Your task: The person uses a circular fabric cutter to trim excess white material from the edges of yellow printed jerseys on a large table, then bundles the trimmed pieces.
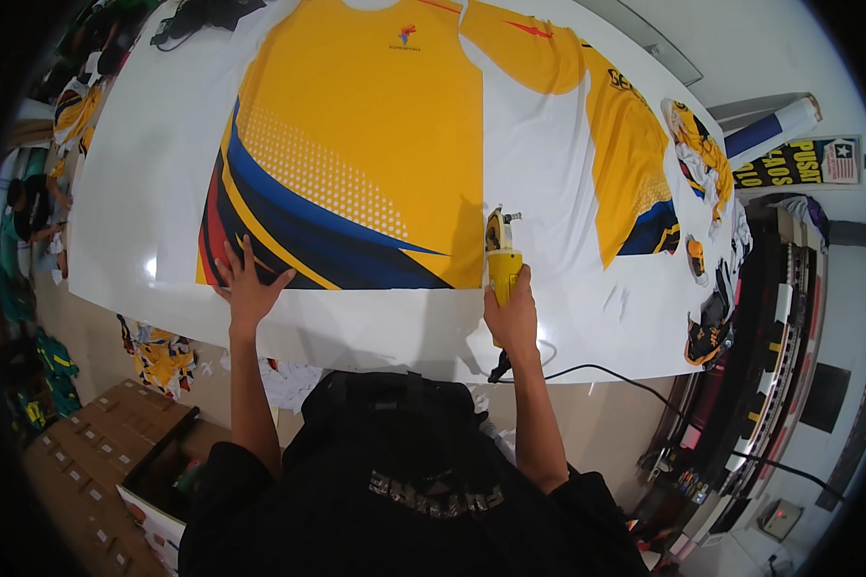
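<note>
A yellow printed jersey panel point(356, 106) with blue, black and red bands lies flat on the white table point(115, 212). My left hand point(251, 287) rests with spread fingers on its lower left corner. In my right hand point(512, 317) is a yellow electric rotary cutter point(503, 262), gripped by its body. The cutter's head stands at the panel's lower right edge, beside white fabric point(539, 144). Whether its blade touches the cloth cannot be made out. Farther right lies a second yellow piece point(633, 163) with a blue and black lower end.
A black power cord point(625, 377) runs from the cutter over the table edge to the right. Fabric scraps point(707, 159) lie along the right side. Cardboard boxes point(96, 452) stand on the floor at lower left. Another person point(37, 207) is at the far left.
</note>
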{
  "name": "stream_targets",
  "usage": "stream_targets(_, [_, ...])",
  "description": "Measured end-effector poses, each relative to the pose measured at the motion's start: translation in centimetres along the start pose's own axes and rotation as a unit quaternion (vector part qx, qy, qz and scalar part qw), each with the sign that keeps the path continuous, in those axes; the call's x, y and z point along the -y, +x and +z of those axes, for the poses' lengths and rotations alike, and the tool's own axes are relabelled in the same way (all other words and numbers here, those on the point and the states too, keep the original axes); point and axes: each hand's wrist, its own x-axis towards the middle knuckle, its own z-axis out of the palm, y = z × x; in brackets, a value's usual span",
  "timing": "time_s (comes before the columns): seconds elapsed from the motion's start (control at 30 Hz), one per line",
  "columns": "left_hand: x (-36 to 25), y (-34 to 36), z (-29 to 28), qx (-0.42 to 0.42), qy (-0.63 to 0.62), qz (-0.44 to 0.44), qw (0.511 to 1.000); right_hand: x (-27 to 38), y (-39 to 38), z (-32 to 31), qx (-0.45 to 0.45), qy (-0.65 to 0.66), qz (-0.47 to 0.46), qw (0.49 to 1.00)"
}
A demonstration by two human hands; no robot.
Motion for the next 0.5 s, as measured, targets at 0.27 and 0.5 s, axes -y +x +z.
stream_targets(0.27, [-0.4, 0.0, -0.4, 0.007, -0.015, -0.013, 1.0, 3.1, 7.3, -0.7, 0.007, -0.008, -0.016, 1.0])
stream_targets(0.5, [-1.0, 0.1, -0.8, 0.01, -0.007, -0.026, 1.0, 4.6, 14.9, -0.5, -0.009, -0.033, -0.06, 0.998])
